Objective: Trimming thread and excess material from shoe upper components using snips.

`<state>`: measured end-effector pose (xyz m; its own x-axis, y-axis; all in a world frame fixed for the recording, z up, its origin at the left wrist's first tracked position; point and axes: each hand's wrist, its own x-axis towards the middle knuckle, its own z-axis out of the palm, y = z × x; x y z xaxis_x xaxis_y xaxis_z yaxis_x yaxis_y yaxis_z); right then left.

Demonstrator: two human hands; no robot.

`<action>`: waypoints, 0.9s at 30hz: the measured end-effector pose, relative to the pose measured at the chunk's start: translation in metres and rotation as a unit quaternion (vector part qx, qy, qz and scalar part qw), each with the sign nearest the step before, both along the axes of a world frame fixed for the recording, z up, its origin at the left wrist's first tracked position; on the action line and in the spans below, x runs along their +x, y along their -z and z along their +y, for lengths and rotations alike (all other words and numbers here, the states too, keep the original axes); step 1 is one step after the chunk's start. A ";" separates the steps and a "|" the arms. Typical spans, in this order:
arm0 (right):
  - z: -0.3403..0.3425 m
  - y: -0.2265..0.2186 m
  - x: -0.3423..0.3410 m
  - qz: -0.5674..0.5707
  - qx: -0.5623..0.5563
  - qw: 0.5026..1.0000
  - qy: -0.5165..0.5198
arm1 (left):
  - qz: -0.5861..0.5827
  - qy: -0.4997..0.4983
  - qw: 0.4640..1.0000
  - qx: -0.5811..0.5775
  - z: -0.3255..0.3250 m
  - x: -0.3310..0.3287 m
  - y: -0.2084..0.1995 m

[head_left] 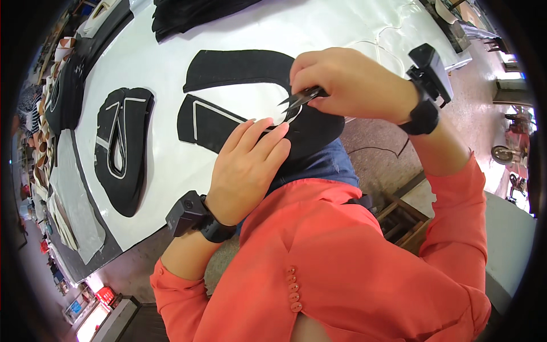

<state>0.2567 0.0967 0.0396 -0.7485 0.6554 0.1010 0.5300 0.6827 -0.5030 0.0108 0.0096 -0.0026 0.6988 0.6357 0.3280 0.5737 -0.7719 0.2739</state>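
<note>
My right hand (342,82) is closed round a pair of small dark thread snips (302,99). Their pointed blades angle left over the inner curve of a black U-shaped piece (236,68) that looks like a shoe upper. White trim (219,110) runs along its nearer arm and into the bend. My left hand (249,165) lies on that nearer arm with its fingers stretched out, the fingertips close below the blades. The piece rests on the white tabletop (171,171), its bend reaching past the edge near my lap. The right hand hides part of the bend.
A stack of similar black pieces with white trim (122,148) lies to the left. More black pieces (194,14) are piled at the far side. Thin white cord (379,43) trails over the far right of the table. A wooden frame (401,219) stands low at my right.
</note>
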 end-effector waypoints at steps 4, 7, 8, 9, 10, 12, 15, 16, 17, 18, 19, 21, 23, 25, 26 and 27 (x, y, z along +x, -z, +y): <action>0.002 0.017 -0.005 -0.076 0.079 0.994 -0.022 | -0.008 0.000 1.000 -0.004 -0.002 0.001 0.002; 0.001 0.010 -0.005 -0.136 0.104 0.985 -0.030 | -0.009 -0.004 1.000 -0.009 -0.002 0.000 0.003; -0.001 0.004 -0.005 -0.156 0.096 0.983 -0.028 | -0.008 -0.006 1.000 -0.011 -0.002 0.000 0.003; -0.005 -0.003 -0.004 -0.156 0.095 0.983 -0.030 | -0.008 -0.008 1.000 -0.012 -0.002 -0.001 0.003; -0.010 -0.009 -0.003 -0.131 0.018 0.991 -0.012 | -0.013 -0.005 1.000 -0.016 -0.002 -0.001 0.002; -0.010 -0.014 -0.004 -0.103 -0.060 0.993 0.005 | -0.018 -0.004 1.000 -0.021 -0.001 -0.004 0.004; -0.004 -0.014 -0.007 -0.117 -0.221 0.967 0.043 | -0.010 0.019 1.000 -0.002 0.003 -0.007 0.007; -0.005 -0.012 -0.010 -0.110 -0.265 0.954 0.082 | -0.014 0.020 1.000 -0.008 0.003 -0.008 0.007; -0.006 -0.009 -0.012 -0.103 -0.308 0.938 0.120 | -0.018 0.021 1.000 -0.014 0.003 -0.009 0.007; -0.008 -0.006 -0.015 -0.103 -0.308 0.938 0.119 | -0.018 0.020 1.000 -0.014 0.003 -0.009 0.006; -0.011 -0.004 -0.017 -0.100 -0.304 0.940 0.121 | -0.015 0.015 1.000 -0.021 0.002 -0.009 0.005; -0.014 0.004 -0.017 -0.091 -0.259 0.956 0.107 | -0.012 0.011 0.999 -0.029 0.002 -0.008 0.002; -0.014 0.009 -0.017 -0.086 -0.247 0.959 0.107 | 0.005 0.015 1.000 -0.023 0.002 -0.010 -0.001; -0.014 0.014 -0.016 -0.082 -0.235 0.963 0.109 | 0.005 0.013 1.000 -0.024 0.002 -0.008 -0.003; -0.014 0.017 -0.015 -0.040 -0.228 0.966 0.113 | 0.006 0.012 1.000 -0.024 0.001 -0.006 -0.003; -0.014 0.019 -0.015 0.001 -0.222 0.968 0.116 | 0.006 0.011 1.000 -0.024 0.001 -0.004 -0.003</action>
<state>0.2416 0.0826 0.0210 -0.5753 0.7857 -0.2275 0.6421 0.2616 -0.7206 0.0066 0.0111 0.0001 0.7166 0.6347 0.2894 0.5595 -0.7707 0.3049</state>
